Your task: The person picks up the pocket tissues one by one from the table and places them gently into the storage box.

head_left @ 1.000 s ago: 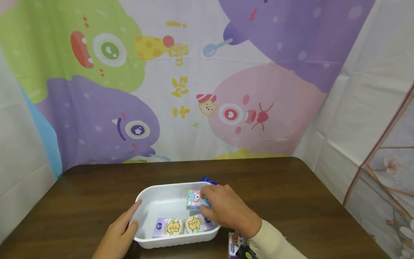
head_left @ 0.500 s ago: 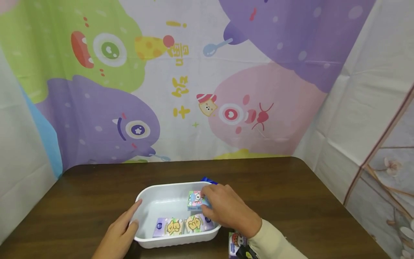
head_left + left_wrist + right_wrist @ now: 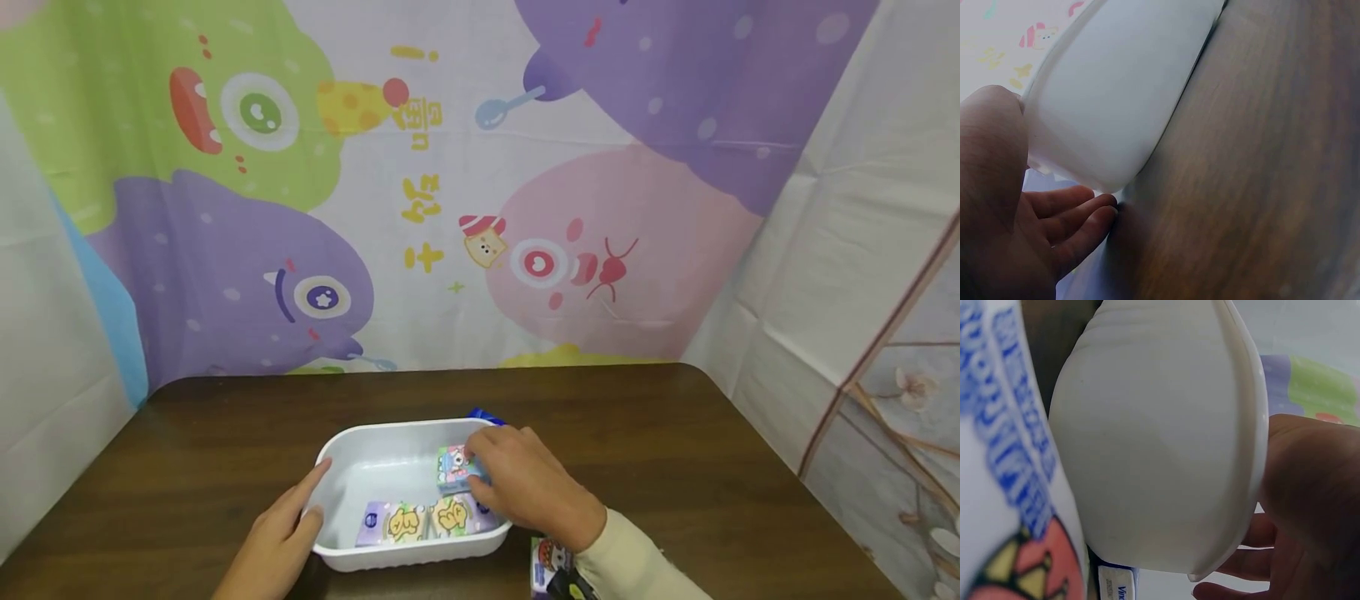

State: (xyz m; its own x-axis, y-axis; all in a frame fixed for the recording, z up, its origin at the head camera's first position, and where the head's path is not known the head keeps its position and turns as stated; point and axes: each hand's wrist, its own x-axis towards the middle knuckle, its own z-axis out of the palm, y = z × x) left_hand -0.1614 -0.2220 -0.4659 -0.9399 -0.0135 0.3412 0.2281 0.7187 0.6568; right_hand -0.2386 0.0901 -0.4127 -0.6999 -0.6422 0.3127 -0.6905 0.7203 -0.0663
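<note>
In the head view a white plastic basin (image 3: 375, 431) stands on the table. My left hand (image 3: 279, 533) touches its left end, thumb at the near corner and fingers stretched along the side; the left wrist view shows those fingers (image 3: 1079, 240) loosely extended. My right hand (image 3: 528, 483) reaches over the right rim and pinches a blue-and-pink tissue pack (image 3: 452, 468) inside the basin. Two purple-and-cream tissue packs (image 3: 401, 523) lie side by side along the near wall. In the right wrist view the basin wall (image 3: 1166, 437) hides the pinched pack.
Another tissue pack (image 3: 543, 562) stands right of the basin, partly under the right wrist. A blue pack (image 3: 486, 415) shows behind the basin's far right corner. The dark wooden table (image 3: 637, 433) meets a cartoon-printed curtain (image 3: 427, 317) at the back.
The blue-and-pink tissue pack has shifted slightly lower, toward the two packs at the near wall, still pinched by my right hand. My left hand stays at the basin's end.
</note>
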